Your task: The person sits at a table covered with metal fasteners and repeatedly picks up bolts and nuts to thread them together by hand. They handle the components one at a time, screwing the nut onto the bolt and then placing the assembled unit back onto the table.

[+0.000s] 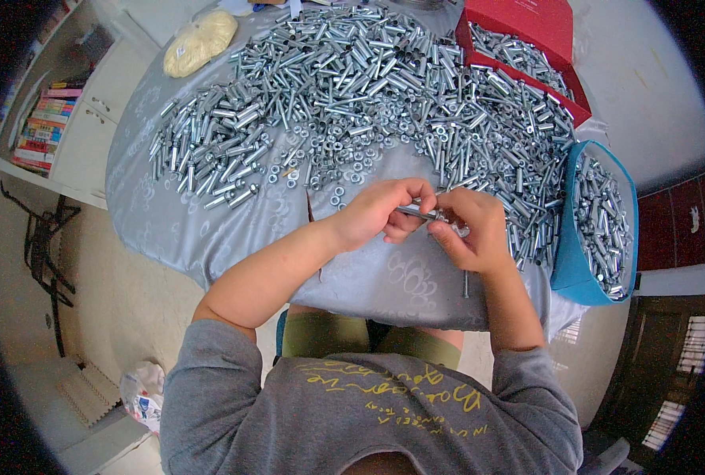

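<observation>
My left hand (384,212) is closed around a silver metal bolt (417,211), held level just above the near edge of the table. At the bolt's right end, the fingers of my right hand (476,228) pinch it where a washer or nut seems to sit; the fingers partly hide this end. Below my right hand, a single long bolt (466,285) lies on the cloth. Beyond both hands spreads a large heap of silver bolts and sleeves (344,71), with loose nuts (358,166) along its near side.
On the right stands a blue fabric bin (568,265) full of bolts; behind it is a red box (518,20) holding more metal parts. A pale yellow bag (199,43) rests at the far left of the grey tablecloth (158,214). Bookshelves (47,131) stand left of the table.
</observation>
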`<state>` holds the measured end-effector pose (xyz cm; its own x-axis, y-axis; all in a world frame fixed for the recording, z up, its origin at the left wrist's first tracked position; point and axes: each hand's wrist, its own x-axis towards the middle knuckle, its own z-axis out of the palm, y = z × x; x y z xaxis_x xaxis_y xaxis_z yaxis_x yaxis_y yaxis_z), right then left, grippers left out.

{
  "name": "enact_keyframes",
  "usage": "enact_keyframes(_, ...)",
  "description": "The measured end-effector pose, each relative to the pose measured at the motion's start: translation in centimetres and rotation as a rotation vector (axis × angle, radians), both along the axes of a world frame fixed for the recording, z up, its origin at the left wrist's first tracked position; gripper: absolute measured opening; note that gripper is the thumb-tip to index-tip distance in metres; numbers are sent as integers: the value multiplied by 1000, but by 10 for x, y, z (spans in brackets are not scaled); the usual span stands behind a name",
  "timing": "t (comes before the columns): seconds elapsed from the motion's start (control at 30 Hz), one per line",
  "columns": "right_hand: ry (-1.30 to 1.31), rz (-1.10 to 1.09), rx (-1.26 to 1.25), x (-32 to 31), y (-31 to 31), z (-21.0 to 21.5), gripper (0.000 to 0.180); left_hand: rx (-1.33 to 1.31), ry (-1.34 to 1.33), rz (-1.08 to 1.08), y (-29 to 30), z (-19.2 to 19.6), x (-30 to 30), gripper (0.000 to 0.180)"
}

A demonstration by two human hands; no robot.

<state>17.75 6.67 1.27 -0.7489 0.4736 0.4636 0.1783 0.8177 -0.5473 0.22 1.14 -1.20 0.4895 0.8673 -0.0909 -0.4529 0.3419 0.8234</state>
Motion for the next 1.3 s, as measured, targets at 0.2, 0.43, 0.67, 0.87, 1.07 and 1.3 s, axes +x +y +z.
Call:
enact_keyframes(0.2, 49, -105, -192, -2, -4, -7, 12, -48, 118, 179, -3, 7, 4, 26)
enact_keyframes(0.43, 215, -179, -379, 2, 1, -13, 14, -75, 26, 315, 1, 4, -4, 26)
enact_keyframes(0.67, 467, -482, -320, 18, 23, -3, 9, 26, 148, 508, 5, 3, -11, 16)
enact_keyframes(0.87, 424, -1030, 270, 79, 29, 60, 18, 89, 204, 599, 4, 4, -14, 13)
enact_keyframes(1.07, 102, -1539, 412, 159, 19, 86, 24, 135, 182, 640, 9, 4, -13, 13)
enact_keyframes(1.3, -601, -1496, 177, 217, 37, 56, 42, 125, 168, 718, 9, 4, -18, 12)
